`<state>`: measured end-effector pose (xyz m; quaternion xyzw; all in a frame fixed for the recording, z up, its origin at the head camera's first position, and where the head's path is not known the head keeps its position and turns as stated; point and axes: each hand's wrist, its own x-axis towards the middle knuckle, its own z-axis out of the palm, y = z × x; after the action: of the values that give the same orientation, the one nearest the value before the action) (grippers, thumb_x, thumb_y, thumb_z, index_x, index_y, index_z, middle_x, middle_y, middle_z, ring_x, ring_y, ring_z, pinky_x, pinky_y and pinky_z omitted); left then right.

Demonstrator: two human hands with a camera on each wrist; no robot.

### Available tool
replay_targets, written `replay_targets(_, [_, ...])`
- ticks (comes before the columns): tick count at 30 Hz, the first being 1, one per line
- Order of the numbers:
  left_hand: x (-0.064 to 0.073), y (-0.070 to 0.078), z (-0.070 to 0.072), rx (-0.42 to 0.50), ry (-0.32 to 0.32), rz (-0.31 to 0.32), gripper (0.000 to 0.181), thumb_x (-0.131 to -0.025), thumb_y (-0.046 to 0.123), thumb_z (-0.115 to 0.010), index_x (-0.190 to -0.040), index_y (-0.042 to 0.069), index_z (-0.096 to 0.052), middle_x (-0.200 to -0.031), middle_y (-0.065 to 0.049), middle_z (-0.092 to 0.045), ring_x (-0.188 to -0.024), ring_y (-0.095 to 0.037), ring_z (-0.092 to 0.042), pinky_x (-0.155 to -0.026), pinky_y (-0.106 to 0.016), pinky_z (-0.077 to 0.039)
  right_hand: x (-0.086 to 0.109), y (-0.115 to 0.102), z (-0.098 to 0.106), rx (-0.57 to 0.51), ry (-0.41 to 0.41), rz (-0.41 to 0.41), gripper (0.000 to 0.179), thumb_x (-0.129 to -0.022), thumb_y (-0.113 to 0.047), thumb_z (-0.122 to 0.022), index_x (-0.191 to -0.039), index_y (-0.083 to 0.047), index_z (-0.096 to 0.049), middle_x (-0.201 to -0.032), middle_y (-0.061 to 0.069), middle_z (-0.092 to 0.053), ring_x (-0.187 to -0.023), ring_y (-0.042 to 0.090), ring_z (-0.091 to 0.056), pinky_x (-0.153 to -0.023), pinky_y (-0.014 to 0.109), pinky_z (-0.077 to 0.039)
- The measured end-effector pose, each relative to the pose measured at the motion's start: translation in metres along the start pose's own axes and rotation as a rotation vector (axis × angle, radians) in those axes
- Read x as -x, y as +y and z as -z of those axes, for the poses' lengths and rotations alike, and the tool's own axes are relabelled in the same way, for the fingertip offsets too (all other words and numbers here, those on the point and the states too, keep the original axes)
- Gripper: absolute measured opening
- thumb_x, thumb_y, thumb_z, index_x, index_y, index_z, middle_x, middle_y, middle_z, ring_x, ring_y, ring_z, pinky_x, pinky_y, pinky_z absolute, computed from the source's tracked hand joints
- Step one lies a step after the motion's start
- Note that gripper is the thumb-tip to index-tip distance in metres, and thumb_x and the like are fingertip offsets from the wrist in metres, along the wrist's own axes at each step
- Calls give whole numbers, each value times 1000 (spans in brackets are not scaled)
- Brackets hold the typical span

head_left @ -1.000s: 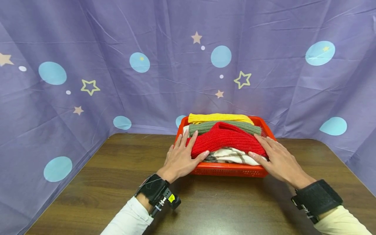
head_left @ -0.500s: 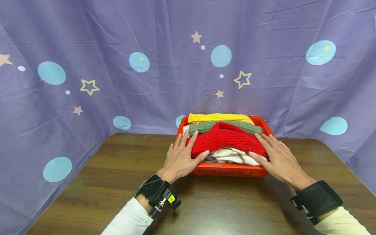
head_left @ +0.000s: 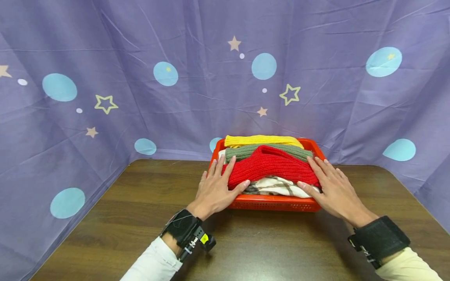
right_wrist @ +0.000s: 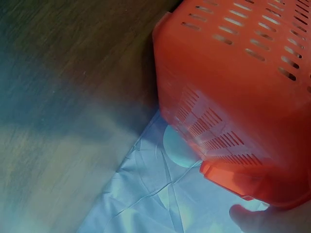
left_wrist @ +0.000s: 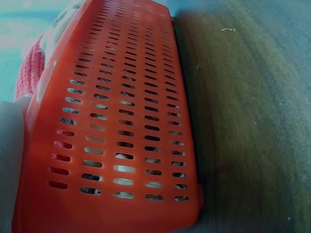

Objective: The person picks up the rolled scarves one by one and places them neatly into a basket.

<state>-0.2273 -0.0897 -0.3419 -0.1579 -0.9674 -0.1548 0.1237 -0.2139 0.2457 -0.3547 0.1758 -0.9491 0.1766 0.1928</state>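
Note:
A red plastic basket (head_left: 274, 199) stands on the table, filled with folded cloth items. Across its front lies a red ribbed knit (head_left: 270, 168), over a white and brown patterned cloth (head_left: 277, 186). Behind these are a green ribbed knit (head_left: 284, 149) and a yellow knit (head_left: 263, 140). My left hand (head_left: 216, 191) rests at the basket's left front corner, fingers spread and straight, thumb over the front rim. My right hand (head_left: 335, 191) lies likewise at the right front corner. In the left wrist view, the basket's slotted wall (left_wrist: 112, 213) fills the middle; in the right wrist view, a fingertip (right_wrist: 248, 218) shows beside the rim.
The brown wooden table (head_left: 147, 214) extends to both sides of the basket and in front of it. Close behind hangs a purple curtain (head_left: 197, 109) printed with stars and blue spots, also running along the left and right sides.
My right hand's fingers have shifted slightly to the right along the basket's side. The left hand, basket and cloth items stay in place; the head view has tilted a touch.

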Motion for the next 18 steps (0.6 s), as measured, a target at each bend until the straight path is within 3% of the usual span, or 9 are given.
replay_targets(8, [2,0,-4,6,67,11,95,-90,79,-41,-164,29,-7,-170,-5,3,-155,-36,1,-118,-67,-6,4,0,-5,-19,73,-33,94,-95,-57,-59,-164,-15,-12,-164,26,-18,-148,51,-15,-110,73,-16])
replay_targets(12, [3,0,-5,-7,105,8,98,-89,78,-43,-163,29,-3,-170,-4,9,-155,-35,3,-117,-69,-7,4,1,-6,-27,121,-20,96,-94,-55,-62,-164,-13,-11,-165,25,-13,-148,52,-16,-109,74,-17])
replay_targets(18, [3,0,-6,-13,149,-9,99,-89,77,-47,-164,27,-5,-170,-7,5,-155,-37,0,-115,-71,-11,4,2,-7,-40,155,-11,99,-91,-57,-65,-164,-17,-12,-166,24,-11,-148,51,-14,-109,75,-16])
